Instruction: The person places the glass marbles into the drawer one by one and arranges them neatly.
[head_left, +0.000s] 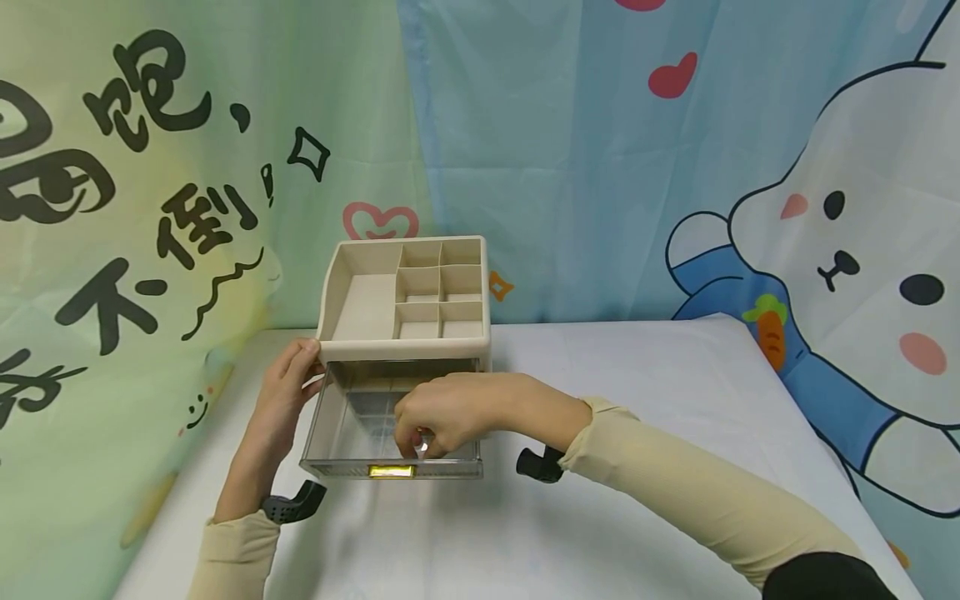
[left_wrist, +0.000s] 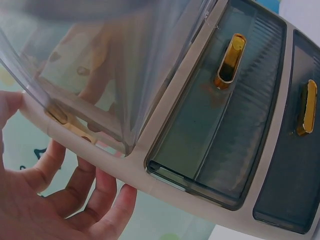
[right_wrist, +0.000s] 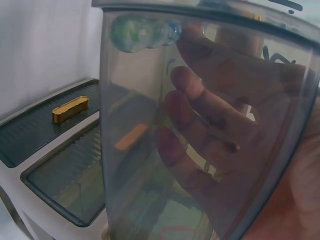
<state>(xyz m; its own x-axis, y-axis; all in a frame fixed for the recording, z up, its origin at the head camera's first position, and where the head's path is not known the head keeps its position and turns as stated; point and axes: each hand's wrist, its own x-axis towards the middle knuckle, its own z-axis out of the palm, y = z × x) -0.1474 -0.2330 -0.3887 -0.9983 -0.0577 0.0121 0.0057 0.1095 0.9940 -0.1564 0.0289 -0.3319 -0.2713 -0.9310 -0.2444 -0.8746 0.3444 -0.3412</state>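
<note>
A cream desktop drawer organizer (head_left: 405, 346) stands on the table with its clear top drawer (head_left: 318, 425) pulled out. My left hand (head_left: 288, 383) grips the organizer's left side edge, thumb at the front frame and fingers bent along the side in the left wrist view. Inside the drawer is my right hand (head_left: 457, 412), fingers pointing down near the front wall. Its fingertips pinch a small clear piece (head_left: 423, 442). Through the drawer wall in the right wrist view, clear green-blue glass marbles (right_wrist: 132, 34) show by a fingertip; fingers partly hide them.
Open compartments (head_left: 416, 283) divide the organizer's top. Two shut dark drawers with gold handles (left_wrist: 231, 60) sit below the pulled-out one. The white tablecloth (head_left: 615, 358) reaches back to a printed curtain (head_left: 517, 158).
</note>
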